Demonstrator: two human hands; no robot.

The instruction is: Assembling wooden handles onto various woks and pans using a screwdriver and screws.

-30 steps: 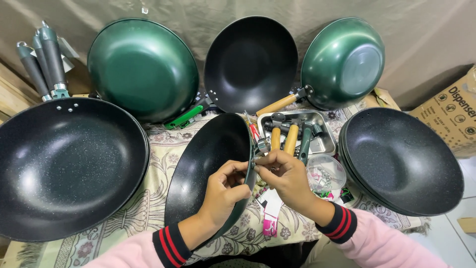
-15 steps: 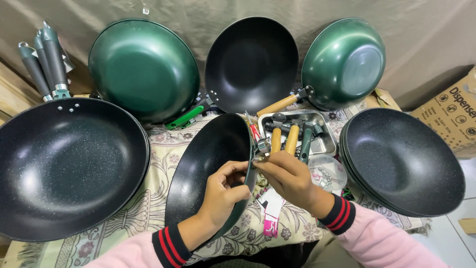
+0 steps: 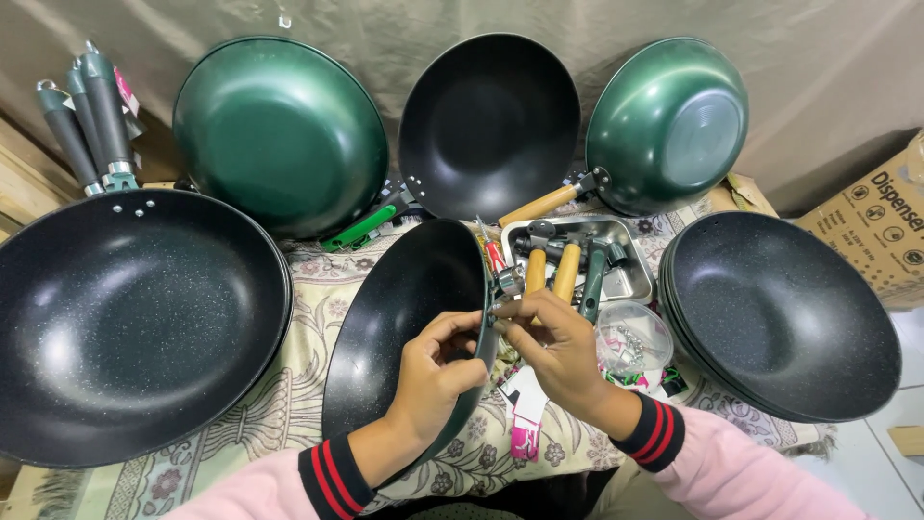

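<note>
A black speckled wok (image 3: pixel 399 318) without a handle stands on edge in front of me, its hollow facing left. My left hand (image 3: pixel 438 371) grips its right rim from inside, fingers curled over the edge. My right hand (image 3: pixel 558 351) is on the outer side of the same rim, its fingertips pinching a small metal part, apparently a handle bracket (image 3: pixel 507 281), against the rim. What is between the right fingertips is too small to make out.
A steel tray (image 3: pixel 630 279) holds wooden and green handles. A clear tub of screws (image 3: pixel 635 339) sits beside it. Stacked black woks (image 3: pixel 780 313) lie right, a large black wok (image 3: pixel 130 318) left. Green and black woks lean against the back cloth. Cardboard box (image 3: pixel 885 226) far right.
My right hand has shifted slightly up and left along the wok rim, closer to my left fingers. The wok stays in the same position.
</note>
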